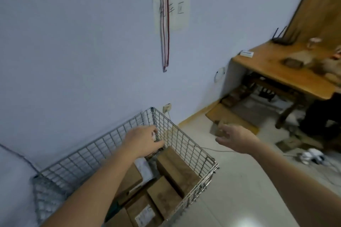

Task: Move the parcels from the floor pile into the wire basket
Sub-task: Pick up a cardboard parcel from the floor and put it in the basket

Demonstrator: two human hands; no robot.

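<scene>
Parcel label [145, 215] in wire basket [184, 140] is blurred, unreadable.

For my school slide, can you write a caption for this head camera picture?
Left hand reaches into a wire basket of cardboard boxes; right hand hovers open beside it.

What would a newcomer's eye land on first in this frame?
Probably the wire basket against the wall at lower centre, already holding several brown cardboard parcels. The left hand reaches down inside it near the far corner, while the right hand hangs open and empty over the tiled floor. A red cord dangles down the wall above.
</scene>
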